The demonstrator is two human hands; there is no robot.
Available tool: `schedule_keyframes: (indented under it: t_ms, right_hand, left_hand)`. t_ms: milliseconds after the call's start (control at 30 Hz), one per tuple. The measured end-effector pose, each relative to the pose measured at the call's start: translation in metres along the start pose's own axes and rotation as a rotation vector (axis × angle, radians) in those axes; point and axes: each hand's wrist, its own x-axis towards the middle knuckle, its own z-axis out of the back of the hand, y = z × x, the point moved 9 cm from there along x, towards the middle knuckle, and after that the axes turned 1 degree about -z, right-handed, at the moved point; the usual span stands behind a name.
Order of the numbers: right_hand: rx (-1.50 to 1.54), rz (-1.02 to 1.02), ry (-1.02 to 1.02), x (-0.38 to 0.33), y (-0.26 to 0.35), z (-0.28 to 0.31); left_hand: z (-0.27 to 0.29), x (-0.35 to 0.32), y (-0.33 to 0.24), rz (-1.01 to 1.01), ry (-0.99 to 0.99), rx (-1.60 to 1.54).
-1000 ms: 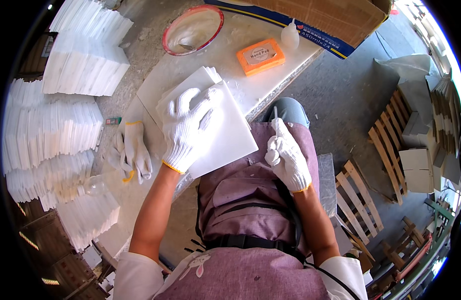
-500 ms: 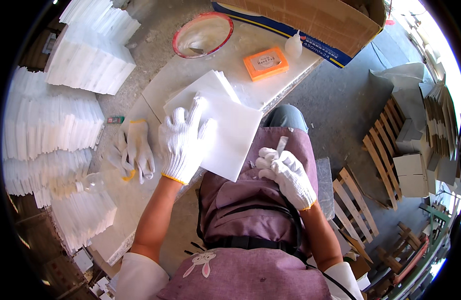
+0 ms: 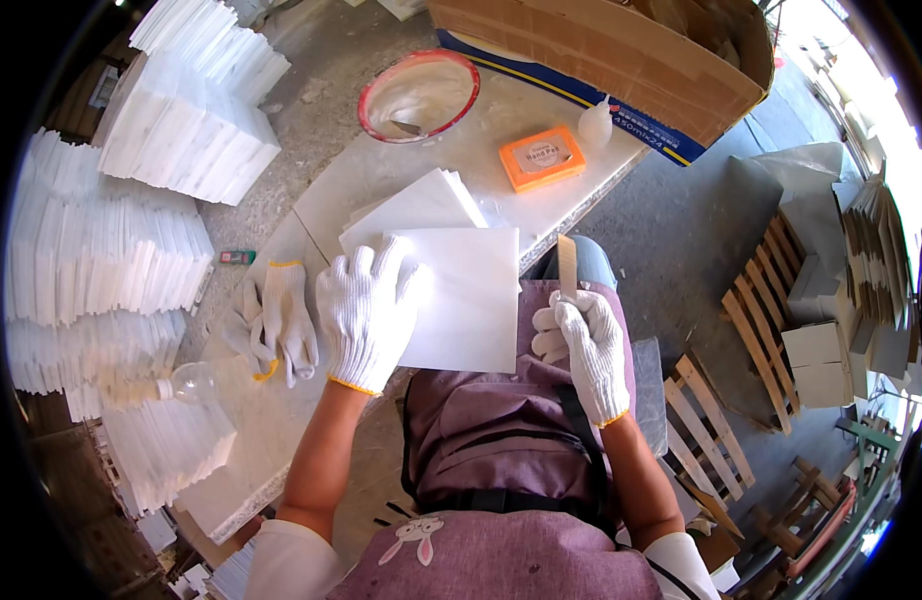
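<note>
A square white tile (image 3: pixel 471 300) lies partly over my apron, its far left part on other white tiles (image 3: pixel 418 208) stacked on the stone slab. My left hand (image 3: pixel 366 310), in a white knit glove, rests on the tile's left side with fingers spread. To the right of the tile, my right hand (image 3: pixel 586 345), gloved the same way, is closed around a narrow flat blade (image 3: pixel 567 262). The blade points away from me, apart from the tile's right edge. Its lower end is hidden in my fingers.
On the slab (image 3: pixel 251 425) are an orange box (image 3: pixel 542 158), a white squeeze bottle (image 3: pixel 596 123), a red-rimmed bowl (image 3: pixel 419 95) with white paste and spare gloves (image 3: pixel 286 320). A large carton (image 3: pixel 601 50) stands behind. Tile stacks (image 3: pixel 111 245) rise at left; wooden pallets (image 3: pixel 761 310) lie right.
The tile has turned so its near edge runs nearly level across my view. My right hand has turned and moved slightly right; its blade now points farther away. My left hand stays on the tile.
</note>
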Motion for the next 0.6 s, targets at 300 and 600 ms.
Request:
schedule_keyframes:
  t_ms: [300,600]
  right_hand:
    - [-0.387,0.153,-0.009,-0.007,0.025,-0.019]
    - [-0.919,0.759,-0.144,0.000,0.060,-0.051]
  left_hand:
    - [0.001,0.022,-0.048,-0.408,-0.329,-0.302]
    - [0.001,0.025,-0.043,-0.341,-0.327,-0.291]
